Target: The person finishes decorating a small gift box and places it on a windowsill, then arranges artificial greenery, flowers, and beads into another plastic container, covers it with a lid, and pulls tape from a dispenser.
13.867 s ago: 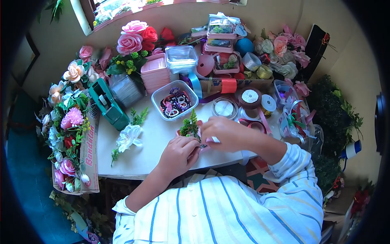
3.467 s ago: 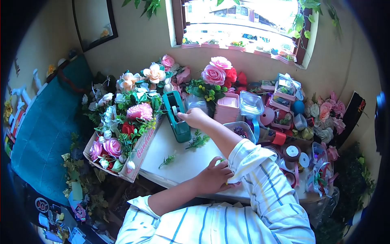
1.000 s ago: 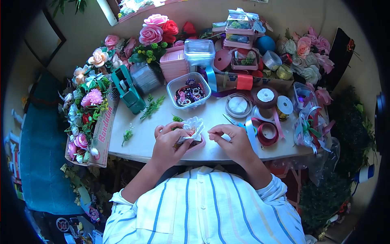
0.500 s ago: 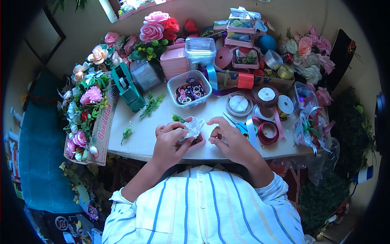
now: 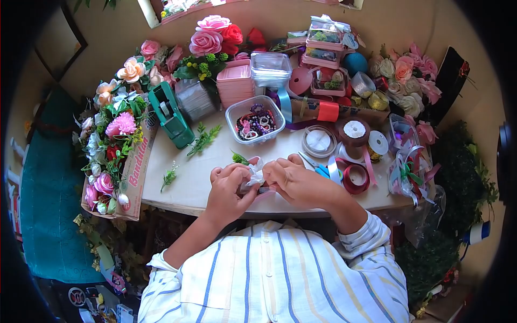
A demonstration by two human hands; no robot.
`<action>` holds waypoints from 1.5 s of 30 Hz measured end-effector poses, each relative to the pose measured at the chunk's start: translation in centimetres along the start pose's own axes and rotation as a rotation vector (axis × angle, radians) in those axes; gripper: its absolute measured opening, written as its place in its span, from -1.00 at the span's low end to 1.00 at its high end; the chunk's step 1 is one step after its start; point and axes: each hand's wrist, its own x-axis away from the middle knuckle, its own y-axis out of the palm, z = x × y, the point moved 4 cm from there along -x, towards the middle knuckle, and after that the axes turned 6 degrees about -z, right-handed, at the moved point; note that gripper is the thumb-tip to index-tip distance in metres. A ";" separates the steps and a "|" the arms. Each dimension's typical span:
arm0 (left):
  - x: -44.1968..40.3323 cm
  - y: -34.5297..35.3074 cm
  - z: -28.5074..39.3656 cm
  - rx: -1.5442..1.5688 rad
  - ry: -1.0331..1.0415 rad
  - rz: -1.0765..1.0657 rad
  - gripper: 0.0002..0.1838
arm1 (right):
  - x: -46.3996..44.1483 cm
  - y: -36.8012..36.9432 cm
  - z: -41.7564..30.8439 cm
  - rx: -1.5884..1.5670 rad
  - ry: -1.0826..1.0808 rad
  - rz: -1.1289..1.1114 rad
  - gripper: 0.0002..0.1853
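Pinching the white flower (image 5: pixel 256 174) in the head view, your left hand (image 5: pixel 227 190) was mostly curled; your right hand (image 5: pixel 299 183), at the flower's three o'clock, had closed fingers, contents unclear. The green tape dispenser (image 5: pixel 176 125) sat at ten o'clock.

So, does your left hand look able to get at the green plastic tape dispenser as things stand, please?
Probably yes, if the left hand releases the white flower; only low green sprigs lie near its way to the dispenser.
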 end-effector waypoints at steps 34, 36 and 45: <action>0.1 -0.2 0.2 0.011 0.046 0.016 -0.75 | -2.1 -2.0 -1.9 0.264 -0.244 -0.152 -0.72; 0.0 -0.3 0.2 0.021 0.037 0.017 -0.75 | -1.8 -2.2 -2.2 0.270 -0.259 -0.130 -0.74; 0.1 -0.2 0.1 0.021 0.036 0.017 -0.75 | -1.7 -2.4 -2.2 0.148 -0.216 -0.182 -0.74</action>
